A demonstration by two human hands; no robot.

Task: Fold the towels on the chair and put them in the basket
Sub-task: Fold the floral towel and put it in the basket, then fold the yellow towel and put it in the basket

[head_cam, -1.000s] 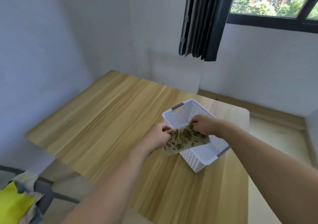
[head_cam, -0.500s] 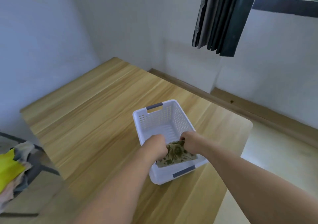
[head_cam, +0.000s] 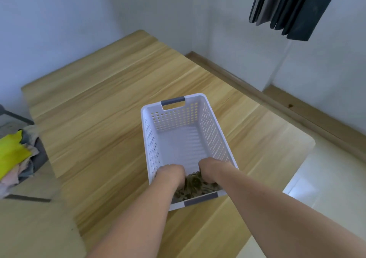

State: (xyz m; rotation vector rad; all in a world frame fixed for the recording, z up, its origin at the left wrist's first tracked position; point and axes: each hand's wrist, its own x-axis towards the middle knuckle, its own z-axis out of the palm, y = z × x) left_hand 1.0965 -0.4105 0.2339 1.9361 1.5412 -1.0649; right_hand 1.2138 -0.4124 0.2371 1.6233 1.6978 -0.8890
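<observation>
Head view. Placing step under way: both hands down inside the white perforated plastic basket with grey handles (head_cam: 214, 139), at its near end. Left hand (head_cam: 172, 173) at 7 o'clock of the basket floor, right hand (head_cam: 210, 169) at 5 o'clock, knuckles up, fingers of both curled downward onto the folded olive leaf-patterned towel (head_cam: 195, 186). Fingertips hidden beneath the hands, so impossible to say whether pinching the cloth or merely pressing it; curled and on the towel at any rate. Towel low against the near wall, just behind the near grey handle, apparently on or close to the floor of the basket.

Next move, by judgement: let go, lift both hands straight up clear of the rim, then turn toward 9 o'clock for another piece from the heap of crumpled cloths, yellow one uppermost (head_cam: 13, 154), on the dark grey chair (head_cam: 39, 154).

Edges and room: far half of the basket floor bare, with space for further towels. Basket walls close on either side of the wrists, hence a vertical exit safest. Pale wooden table (head_cam: 99, 119) broad and bare toward 11 o'clock; its right edge near the basket at 3 o'clock, its left edge just beside the chair.
</observation>
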